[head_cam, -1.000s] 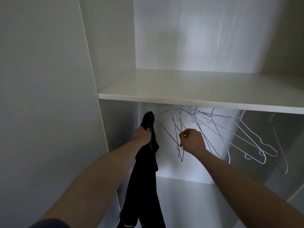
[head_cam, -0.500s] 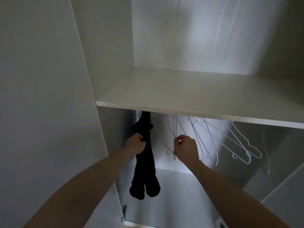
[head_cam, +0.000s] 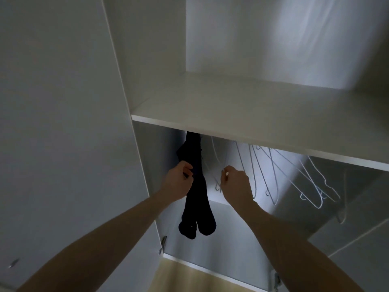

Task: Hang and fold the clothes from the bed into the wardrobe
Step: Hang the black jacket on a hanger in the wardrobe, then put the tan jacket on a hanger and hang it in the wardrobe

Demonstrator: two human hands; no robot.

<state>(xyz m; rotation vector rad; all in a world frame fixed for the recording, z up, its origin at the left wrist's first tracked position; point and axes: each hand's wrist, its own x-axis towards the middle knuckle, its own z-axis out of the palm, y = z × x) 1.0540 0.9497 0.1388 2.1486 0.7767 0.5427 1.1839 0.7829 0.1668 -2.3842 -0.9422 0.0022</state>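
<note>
Black socks [head_cam: 196, 199], dark soft knit pair, hanging under white wardrobe shelf [head_cam: 242, 114], top end hidden behind shelf edge. Long axis near vertical, toes down, two rounded toe ends side by side at bottom. Located at left end of hanging compartment, beside left inner wall.

Left hand [head_cam: 179, 183] reaching up and forward, forearm extended from lower left, fingers curled, pinching left edge of socks at mid-length. Right hand [head_cam: 235, 184] reaching up from lower right, back of hand to camera, thumb and forefinger pinched on thin white wire hanger [head_cam: 216, 165] just right of socks; remaining fingers curled in. Exact grip point partly blurred.

More white wire hangers [head_cam: 294, 178] in a row to the right, thin bent wire, tilted, lower ends swung to right. Rail hidden behind shelf. Wardrobe panels smooth matte white; back wall brightly lit behind hangers. Metal hinge [head_cam: 162, 244] on left side panel near bottom. Pale wood floor strip [head_cam: 189, 279] at bottom centre.
</note>
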